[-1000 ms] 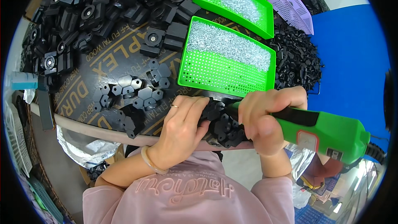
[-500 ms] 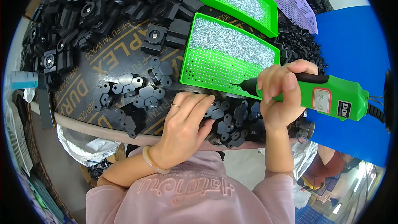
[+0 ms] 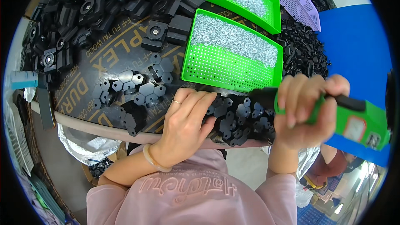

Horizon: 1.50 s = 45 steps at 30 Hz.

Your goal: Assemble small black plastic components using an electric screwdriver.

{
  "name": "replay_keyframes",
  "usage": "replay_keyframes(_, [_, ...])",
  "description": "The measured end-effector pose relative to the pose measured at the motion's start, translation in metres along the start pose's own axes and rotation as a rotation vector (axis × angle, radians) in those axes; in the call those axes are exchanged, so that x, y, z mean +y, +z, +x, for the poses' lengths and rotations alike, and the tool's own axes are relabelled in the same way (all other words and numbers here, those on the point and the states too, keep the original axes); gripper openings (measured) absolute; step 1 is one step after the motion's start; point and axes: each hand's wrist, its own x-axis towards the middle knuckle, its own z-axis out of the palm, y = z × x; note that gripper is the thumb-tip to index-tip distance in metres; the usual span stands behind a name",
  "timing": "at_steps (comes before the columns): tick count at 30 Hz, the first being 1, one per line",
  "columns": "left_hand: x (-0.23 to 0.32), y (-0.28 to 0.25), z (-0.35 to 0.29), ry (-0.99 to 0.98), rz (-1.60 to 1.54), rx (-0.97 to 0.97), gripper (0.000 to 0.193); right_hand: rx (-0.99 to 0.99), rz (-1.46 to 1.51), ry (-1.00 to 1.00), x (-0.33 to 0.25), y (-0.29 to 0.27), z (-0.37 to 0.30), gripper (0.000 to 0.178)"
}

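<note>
My right hand is wrapped round a green electric screwdriver with a dark nose, smeared by motion. The tool's tip points left, close to the near edge of a green perforated tray partly filled with small silver screws. My left hand rests at the table's near edge, fingers bent and thumb below them, closed round a black plastic part mostly hidden under the hand. Beside its fingertips, several black hexagonal plastic pieces lie in a loose cluster. More such pieces lie left of the hand.
Many black plastic assemblies are heaped at the far left. Behind the near tray stands a second green tray of screws, with a purple basket beside it. Small black parts form a pile at right, near a blue surface.
My right hand has swung the screwdriver down and to the right, so its tip has left the tray's inside. The left hand stays almost in place.
</note>
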Motion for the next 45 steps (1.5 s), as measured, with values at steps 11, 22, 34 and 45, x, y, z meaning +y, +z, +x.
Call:
replay_keyframes(11, [-0.002,0.000,-0.001,0.032,0.014,-0.013,0.053,-0.249,-0.060,0.151,-0.003,0.033,-0.020,0.042])
replay_keyframes(22, [0.001,-0.005,0.000,0.033,0.023,-0.022,0.052,-0.307,-0.247,0.182,0.003,0.042,-0.028,0.034])
replay_keyframes(34, [0.004,-0.003,-0.004,0.053,0.140,0.009,0.053,-0.269,-0.205,0.158,0.004,0.040,-0.029,0.036])
replay_keyframes(45, [0.023,-0.044,-0.020,-0.021,0.154,-0.298,0.065,-0.045,-0.056,-0.120,0.009,-0.005,0.003,0.029])
